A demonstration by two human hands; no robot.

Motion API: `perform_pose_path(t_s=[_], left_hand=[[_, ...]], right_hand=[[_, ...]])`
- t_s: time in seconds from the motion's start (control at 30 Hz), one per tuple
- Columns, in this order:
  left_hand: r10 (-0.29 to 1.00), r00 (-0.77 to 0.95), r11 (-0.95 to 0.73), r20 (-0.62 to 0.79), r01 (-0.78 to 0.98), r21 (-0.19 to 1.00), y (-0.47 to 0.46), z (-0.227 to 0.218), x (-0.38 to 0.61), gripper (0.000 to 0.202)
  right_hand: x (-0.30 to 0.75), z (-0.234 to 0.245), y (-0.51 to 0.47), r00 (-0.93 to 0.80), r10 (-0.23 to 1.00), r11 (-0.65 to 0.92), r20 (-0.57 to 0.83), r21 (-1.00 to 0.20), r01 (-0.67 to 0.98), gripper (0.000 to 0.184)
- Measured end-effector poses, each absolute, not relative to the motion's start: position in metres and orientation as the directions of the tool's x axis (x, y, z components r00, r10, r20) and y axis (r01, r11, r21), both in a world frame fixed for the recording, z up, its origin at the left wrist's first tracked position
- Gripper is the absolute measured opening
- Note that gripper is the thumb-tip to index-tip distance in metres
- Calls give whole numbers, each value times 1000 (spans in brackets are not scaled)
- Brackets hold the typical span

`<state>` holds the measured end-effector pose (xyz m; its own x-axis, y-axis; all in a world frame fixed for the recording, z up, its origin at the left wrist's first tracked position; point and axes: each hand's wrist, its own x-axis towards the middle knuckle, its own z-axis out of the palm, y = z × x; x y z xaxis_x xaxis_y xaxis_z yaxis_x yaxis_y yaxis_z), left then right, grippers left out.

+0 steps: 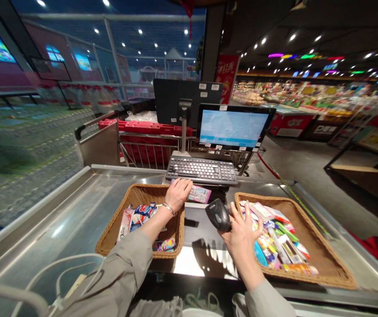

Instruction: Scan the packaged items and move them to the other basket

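Observation:
My left hand (178,194) is closed on a flat pink-purple packet (200,193), its printed back turned up, above the right rim of the left wicker basket (109,235). In that basket lie several wrapped snacks, among them a blue packet (142,213) and a purple one (165,245). A black handheld barcode scanner (218,215) is in my right hand (241,237), its head pointing left toward the packet; some of the fingers stick out, and the grip is mostly hidden. Close by my right hand stands the right wicker basket (327,259), holding many small colourful packets (281,237).
Behind the baskets sit a black keyboard (202,171) and a lit monitor (233,127), with a second screen seen from the back (182,99). White cables (60,273) loop at the lower left over the metal counter (76,198). A shopping cart (152,152) stands beyond.

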<state>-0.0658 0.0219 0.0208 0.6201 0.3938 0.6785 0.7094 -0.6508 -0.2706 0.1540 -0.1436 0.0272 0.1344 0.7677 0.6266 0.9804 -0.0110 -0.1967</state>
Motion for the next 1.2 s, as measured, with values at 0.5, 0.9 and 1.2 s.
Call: perform_pose_path(t_s=[0.5, 0.9, 1.2], left_hand=[[359, 636, -743, 683, 638, -203, 25, 19, -28, 60], [329, 690, -821, 645, 547, -166, 20, 16, 15, 65], [242, 733, -870, 636, 454, -192, 17, 11, 53, 70]], right_hand=[[185, 17, -160, 257, 695, -173, 672, -190, 966, 21], [210, 12, -183, 369, 657, -309, 658, -211, 927, 23], [227, 7, -204, 413, 627, -359, 660, -226, 905, 24]])
